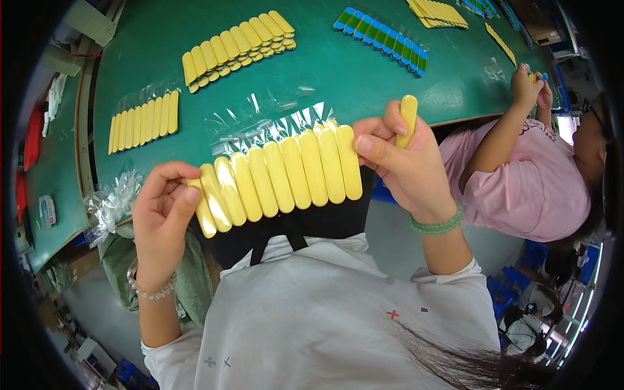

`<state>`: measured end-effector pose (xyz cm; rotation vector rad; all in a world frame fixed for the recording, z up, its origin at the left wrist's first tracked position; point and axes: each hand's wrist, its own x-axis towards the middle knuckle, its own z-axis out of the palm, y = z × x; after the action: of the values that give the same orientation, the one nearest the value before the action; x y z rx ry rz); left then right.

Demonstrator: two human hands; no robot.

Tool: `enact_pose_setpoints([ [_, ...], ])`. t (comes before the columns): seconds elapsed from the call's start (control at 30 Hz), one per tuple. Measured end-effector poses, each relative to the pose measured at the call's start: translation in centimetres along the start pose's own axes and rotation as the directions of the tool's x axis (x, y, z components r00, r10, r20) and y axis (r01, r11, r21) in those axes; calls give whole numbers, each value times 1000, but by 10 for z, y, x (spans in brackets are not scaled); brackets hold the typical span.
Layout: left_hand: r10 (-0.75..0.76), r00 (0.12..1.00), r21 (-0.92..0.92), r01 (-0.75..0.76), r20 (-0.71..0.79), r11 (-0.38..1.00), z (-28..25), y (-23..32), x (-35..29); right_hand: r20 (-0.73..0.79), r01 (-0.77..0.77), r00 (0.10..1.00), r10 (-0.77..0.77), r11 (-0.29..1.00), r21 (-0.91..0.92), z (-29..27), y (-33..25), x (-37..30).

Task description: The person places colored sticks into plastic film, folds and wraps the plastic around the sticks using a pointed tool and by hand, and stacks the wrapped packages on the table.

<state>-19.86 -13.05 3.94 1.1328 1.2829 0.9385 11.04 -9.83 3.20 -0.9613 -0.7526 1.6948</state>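
Between my two hands a row of yellow nail files [279, 175], round-ended and side by side in clear film, is stretched out just above my lap. My left hand [162, 218] is closed, thumb and fingers pinching the row's left end. At the right end my right hand [406, 156] pinches the last file between thumb and finger. A single loose yellow nail file [407, 120] stands upright, tucked between other fingers of that same hand. Crinkled clear film [253, 127] shows beyond the row's upper edge.
On the green table [149, 65] lie a wrapped yellow row [144, 122], a stacked yellow pile [237, 45] and a blue-and-green row [382, 40]. Crumpled plastic [114, 205] hangs at the table's left edge. A co-worker in a pink shirt [520, 175] sits at the right.
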Motion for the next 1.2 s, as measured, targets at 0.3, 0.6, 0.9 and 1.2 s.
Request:
enact_pose_setpoints([
  [0.3,49,999,-45,-50,-9,998,6,-2,2,0,-133,991,135,976,174,-17,12,6],
  [0.6,92,996,-88,-92,-9,992,11,3,8,-31,-85,995,91,986,142,-20,10,9],
  [0.9,76,997,-27,-77,-24,997,15,6,23,-51,73,996,-77,994,-80,-18,9,35],
  [1.2,432,888,600,-262,-156,756,-4,27,134,262,573,815,-517,649,-501,22,-16,194],
])
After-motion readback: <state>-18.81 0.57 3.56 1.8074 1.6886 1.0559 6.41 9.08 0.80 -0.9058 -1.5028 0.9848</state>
